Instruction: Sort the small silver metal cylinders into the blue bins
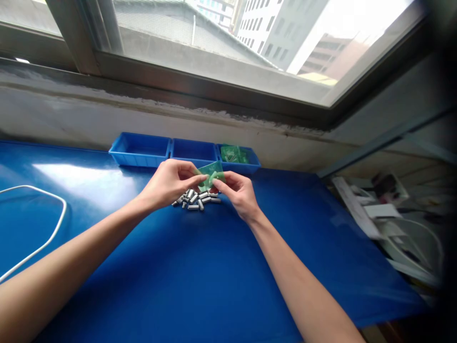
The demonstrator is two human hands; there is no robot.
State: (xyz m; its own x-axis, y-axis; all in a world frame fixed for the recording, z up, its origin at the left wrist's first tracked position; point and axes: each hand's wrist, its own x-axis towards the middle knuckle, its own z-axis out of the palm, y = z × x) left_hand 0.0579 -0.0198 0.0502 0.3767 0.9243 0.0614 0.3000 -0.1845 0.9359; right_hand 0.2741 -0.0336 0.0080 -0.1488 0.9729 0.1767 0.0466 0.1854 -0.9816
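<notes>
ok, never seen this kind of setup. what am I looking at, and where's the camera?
There is no robot here: these are a person's own bare hands. The single picture comes from a camera worn on the head, looking forward and down, so both forearms reach in from the bottom edge.

The left hand and right hand pinch a small see-through green bag between them. Just below it, a loose pile of small metal pieces lies on the blue table. Behind stand three blue bins in a row; the rightmost holds more green bags. A white cable lies at the left.
</notes>
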